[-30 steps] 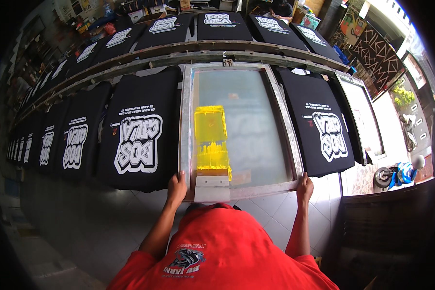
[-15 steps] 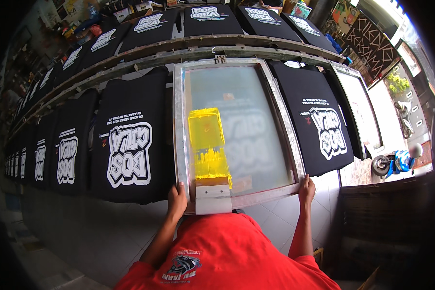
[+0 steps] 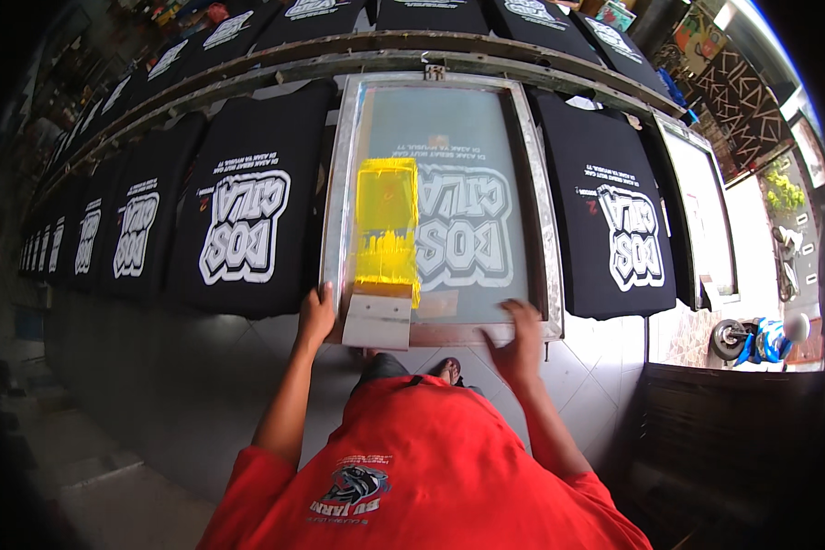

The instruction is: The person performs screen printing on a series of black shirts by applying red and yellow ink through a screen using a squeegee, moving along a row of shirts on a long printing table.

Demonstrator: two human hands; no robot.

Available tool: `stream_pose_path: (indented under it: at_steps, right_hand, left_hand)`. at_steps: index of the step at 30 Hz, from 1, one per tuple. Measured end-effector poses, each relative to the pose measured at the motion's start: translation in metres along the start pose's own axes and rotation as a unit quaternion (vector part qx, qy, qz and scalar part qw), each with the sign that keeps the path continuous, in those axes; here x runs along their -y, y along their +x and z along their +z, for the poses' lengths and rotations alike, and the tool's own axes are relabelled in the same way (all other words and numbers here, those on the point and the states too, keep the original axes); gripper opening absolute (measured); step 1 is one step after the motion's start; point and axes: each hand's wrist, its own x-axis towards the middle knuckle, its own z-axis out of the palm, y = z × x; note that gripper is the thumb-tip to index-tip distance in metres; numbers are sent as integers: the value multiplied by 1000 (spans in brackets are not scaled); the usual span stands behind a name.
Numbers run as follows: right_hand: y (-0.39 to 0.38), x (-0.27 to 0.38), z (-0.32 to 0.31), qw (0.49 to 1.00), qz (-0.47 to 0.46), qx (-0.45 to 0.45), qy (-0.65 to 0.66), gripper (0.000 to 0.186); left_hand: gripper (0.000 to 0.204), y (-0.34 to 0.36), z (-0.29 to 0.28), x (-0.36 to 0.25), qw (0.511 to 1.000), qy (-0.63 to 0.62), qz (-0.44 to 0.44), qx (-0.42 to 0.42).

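Note:
A silkscreen frame lies before me over a black shirt, whose white lettering print shows through the mesh. Thick yellow ink covers a strip at the mesh's left side. A wide pale squeegee rests at the near end of that strip, overhanging the frame's near edge. My left hand grips the frame's near left side, beside the squeegee. Over the near right corner, my right hand has its thumb and fingers apart, holding nothing.
Black shirts with white prints lie in rows left and right of the frame. Metal rails cross behind it, with another shirt row beyond. A second frame stands at the right. A hinge clamp sits at the frame's far edge.
The frame has come down flat, and the print beneath now shows sharply through the mesh. My right hand has let go of the frame's corner and moved left. My left hand keeps its hold.

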Motion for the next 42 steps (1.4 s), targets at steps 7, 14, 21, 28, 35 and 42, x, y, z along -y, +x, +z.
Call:
stream_pose_path:
  at_steps: [7,14,21,28,35,42]
  right_hand:
    - [14,82,87,946,-251,199,-57,55]
    - [32,95,96,966,-206,143,-55,40]
    - [76,107,80,955,-133,240,-112,18]
    - [218,85,101,974,-179,82,-113,11]
    - [300,63,152,966,-178,92,-166,11]
    - [183,64,146,960,-247,62,-118,11]
  left_hand:
    - [53,7,8,6,1000,-13,-2,3]
    - [52,3,11,8,999,-37,-6,8]
    - [50,0,5,2,998,-62,16,8]
    - [48,0,-3,-6,998,-59,24,5]
    - [46,0,-2,-9,999,-43,5,15]
    - [44,-5,0,-2,999,-45,2,10]
